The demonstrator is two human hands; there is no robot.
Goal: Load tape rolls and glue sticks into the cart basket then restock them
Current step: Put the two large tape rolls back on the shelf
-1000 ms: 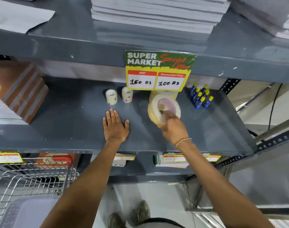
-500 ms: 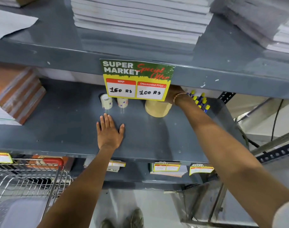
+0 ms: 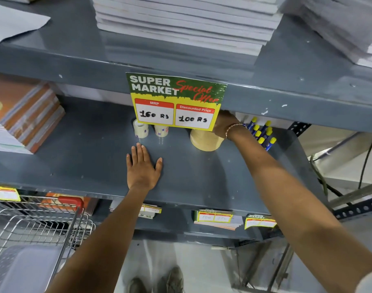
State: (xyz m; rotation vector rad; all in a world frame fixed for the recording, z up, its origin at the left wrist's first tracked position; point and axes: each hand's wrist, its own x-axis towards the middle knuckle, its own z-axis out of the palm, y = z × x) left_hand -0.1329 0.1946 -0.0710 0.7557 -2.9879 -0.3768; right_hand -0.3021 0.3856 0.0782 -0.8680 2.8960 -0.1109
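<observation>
My left hand (image 3: 142, 168) lies flat and open on the grey shelf (image 3: 85, 157), palm down, holding nothing. My right hand (image 3: 224, 123) reaches to the back of that shelf and rests on top of a stack of wide tan tape rolls (image 3: 205, 141). Its fingers are hidden behind the price sign (image 3: 174, 101). Two small clear tape rolls (image 3: 140, 129) stand just beyond my left fingertips. Several blue glue sticks (image 3: 262, 134) with yellow caps stand to the right of my right wrist. The wire cart basket (image 3: 32, 225) is at the lower left.
A pile of orange-edged notebooks (image 3: 26, 115) fills the shelf's left end. White paper stacks (image 3: 180, 22) sit on the shelf above. A grey plastic tray (image 3: 22, 269) lies inside the cart. Price tags hang on the lower shelf edge.
A second ago my right hand held a wide tape roll in front of the sign. It has since gone to the back of the shelf, onto the tan stack. My left hand has stayed flat.
</observation>
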